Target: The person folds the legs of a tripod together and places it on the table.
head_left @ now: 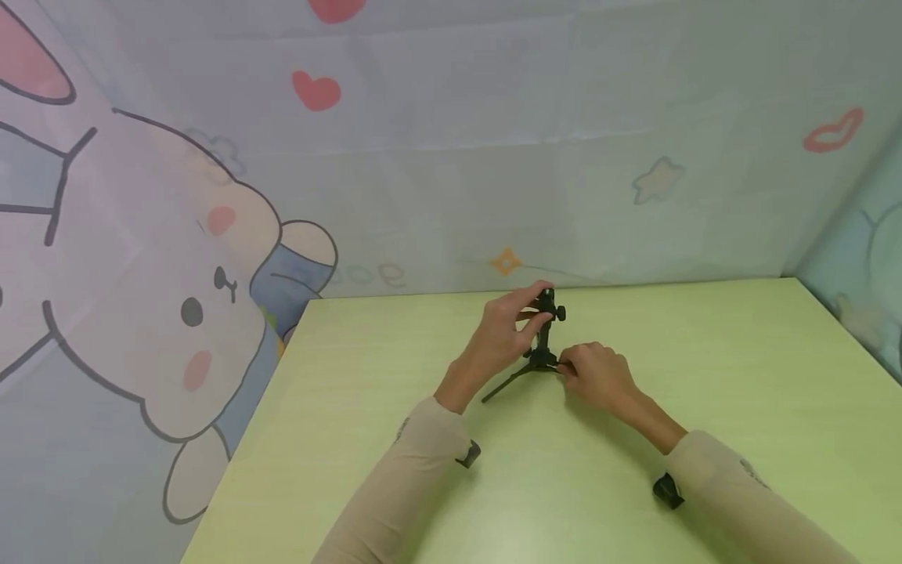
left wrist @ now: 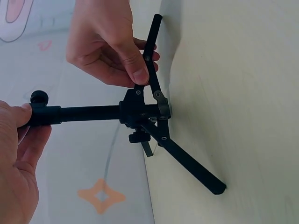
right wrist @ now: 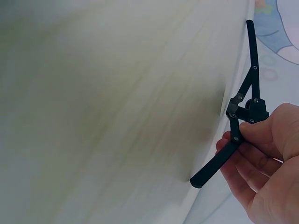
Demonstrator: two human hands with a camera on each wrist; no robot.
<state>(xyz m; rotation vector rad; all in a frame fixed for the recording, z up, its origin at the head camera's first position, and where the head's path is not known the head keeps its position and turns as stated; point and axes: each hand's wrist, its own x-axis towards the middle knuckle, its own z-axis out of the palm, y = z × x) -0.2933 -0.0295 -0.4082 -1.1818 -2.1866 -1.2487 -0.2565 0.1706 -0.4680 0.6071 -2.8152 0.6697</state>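
A small black tripod (head_left: 543,337) stands near the table's far edge with its legs spread. Its top end, beside a round knob (left wrist: 39,97), is pinched between thumb and fingers of my left hand (head_left: 496,335). Lower down, my right hand (head_left: 600,377) pinches one leg close to the hub, as the left wrist view also shows. Hinged braces link the legs to the hub (left wrist: 133,107), which carries a second knob (left wrist: 139,136). In the right wrist view, one leg (right wrist: 214,166) extends past my fingertips, while the column is hidden behind my hand.
The light yellow-green table (head_left: 338,439) spreads around both arms. Behind it hangs a printed cloth (head_left: 451,196) with hearts and a large rabbit, and more cloth (head_left: 870,298) borders the right side. Black camera mounts (head_left: 667,491) sit at the wrists.
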